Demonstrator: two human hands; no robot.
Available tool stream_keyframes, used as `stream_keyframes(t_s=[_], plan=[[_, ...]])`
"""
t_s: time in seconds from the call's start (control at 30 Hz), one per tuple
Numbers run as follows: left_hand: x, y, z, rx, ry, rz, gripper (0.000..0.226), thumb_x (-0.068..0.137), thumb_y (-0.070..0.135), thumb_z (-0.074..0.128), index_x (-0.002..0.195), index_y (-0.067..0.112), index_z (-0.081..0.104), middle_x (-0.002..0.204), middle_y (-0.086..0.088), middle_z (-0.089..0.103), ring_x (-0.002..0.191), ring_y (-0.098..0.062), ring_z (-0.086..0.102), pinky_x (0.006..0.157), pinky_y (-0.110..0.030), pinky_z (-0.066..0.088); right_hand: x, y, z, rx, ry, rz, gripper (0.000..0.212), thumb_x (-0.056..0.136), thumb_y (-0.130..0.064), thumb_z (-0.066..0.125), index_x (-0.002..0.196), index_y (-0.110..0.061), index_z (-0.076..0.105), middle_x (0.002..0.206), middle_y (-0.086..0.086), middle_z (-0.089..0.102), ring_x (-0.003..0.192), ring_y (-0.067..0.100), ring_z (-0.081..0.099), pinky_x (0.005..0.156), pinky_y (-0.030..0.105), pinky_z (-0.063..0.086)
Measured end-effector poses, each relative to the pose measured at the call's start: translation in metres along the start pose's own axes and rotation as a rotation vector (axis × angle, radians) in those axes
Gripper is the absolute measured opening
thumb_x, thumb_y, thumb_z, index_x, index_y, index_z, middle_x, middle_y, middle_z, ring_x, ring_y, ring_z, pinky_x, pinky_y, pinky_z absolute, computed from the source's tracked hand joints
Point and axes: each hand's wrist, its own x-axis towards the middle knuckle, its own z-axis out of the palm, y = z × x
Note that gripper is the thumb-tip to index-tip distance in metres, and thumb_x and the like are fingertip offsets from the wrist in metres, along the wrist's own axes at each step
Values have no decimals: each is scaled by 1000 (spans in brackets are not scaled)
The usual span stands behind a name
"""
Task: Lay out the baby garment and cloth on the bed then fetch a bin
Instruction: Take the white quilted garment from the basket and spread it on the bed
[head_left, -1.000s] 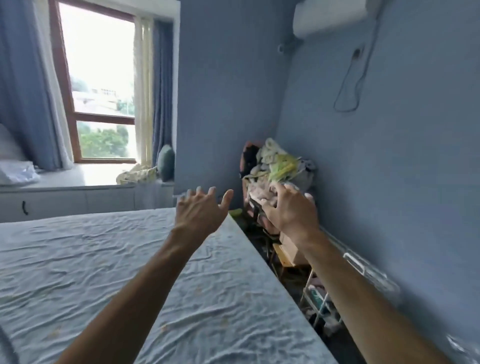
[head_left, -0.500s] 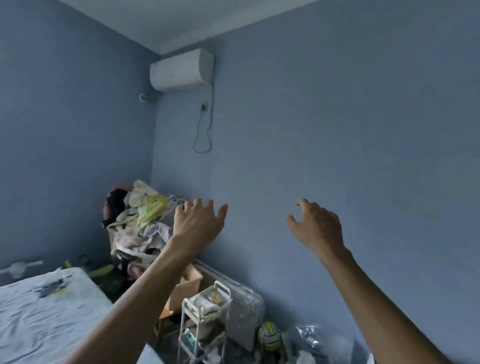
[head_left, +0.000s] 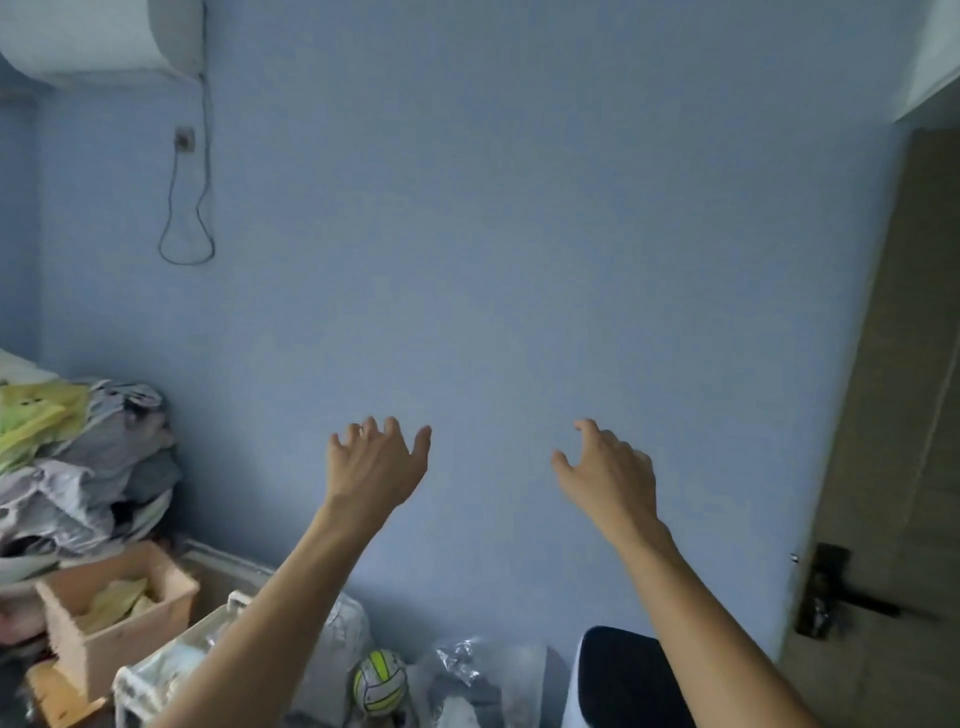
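My left hand and my right hand are both raised in front of a bare blue wall, fingers loosely spread, holding nothing. Below my right forearm stands a white bin with a dark inside, against the wall at the bottom edge of the view. A heap of clothes in grey, white and yellow-green is piled at the left. The bed is out of view.
A wooden box and a white trolley stand under the clothes heap. A yellow and white ball and clear plastic bags lie on the floor. A brown door with a dark handle is at the right.
The view has swung right, from the bed and window to the blue wall and the door. The bin and door have come into sight. Both hands stay raised and empty.
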Motion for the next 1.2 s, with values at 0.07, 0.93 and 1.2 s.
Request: stream_keyframes(t_s=[0.07,0.93,1.2], plan=[[32,3,24,12,-10,-11,63,97,54,18,126,9,51,130,-15,53,124,-32,46,105,-46,29,29,0,24,6,-12,30,45,95,-39,40,131,-13,44,124,11,59,113,29,55,99,39,35],[332,-212,236,-83,224,-747,52,93,51,35,135,20,44,142,-16,41,129,-38,39,104,-49,29,383,-197,437,507,-450,-329,54,93,-38,46,141,-14,35,138,14,48,122,33,50,98,41,38],[258,-360,299,-206,214,-994,35,91,42,49,121,28,59,120,-3,66,110,-26,59,82,-33,42,322,-357,569,686,-982,-634,57,90,-27,60,141,-13,39,140,14,48,125,29,49,101,36,39]])
